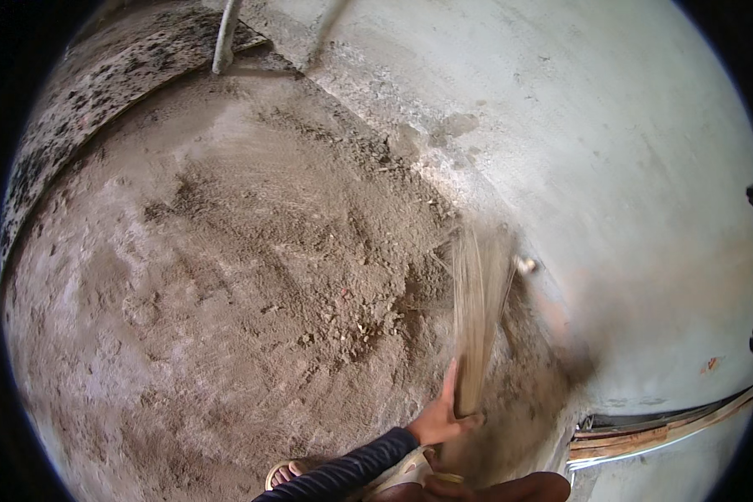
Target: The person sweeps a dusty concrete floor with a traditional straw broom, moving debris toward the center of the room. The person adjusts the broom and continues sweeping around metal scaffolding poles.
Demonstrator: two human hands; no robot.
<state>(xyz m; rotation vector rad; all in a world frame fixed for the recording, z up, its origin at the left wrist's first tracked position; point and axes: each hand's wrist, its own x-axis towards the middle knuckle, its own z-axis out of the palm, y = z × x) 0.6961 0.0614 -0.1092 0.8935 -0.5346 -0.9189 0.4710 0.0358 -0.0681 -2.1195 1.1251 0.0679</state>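
Note:
My left hand (440, 422), at the end of a dark ribbed sleeve, is closed around the lower end of a straw broom (481, 301). One finger stretches up along the side of the stalks. The broom's spread far end is smeared by motion and lies close to the foot of the wall. Left of it are loose dirt and small rubble (356, 322) on the dusty floor (142, 360). I do not see my right hand clearly; a brown, bare body part at the lower edge cannot be made out.
A pale wall (611, 167) rises along the right. At the upper left lies a dark-speckled board (100, 117), with a light pole (226, 38) near its corner. Wooden strips (661, 435) sit at the lower right. My sandalled foot (286, 473) shows at the bottom.

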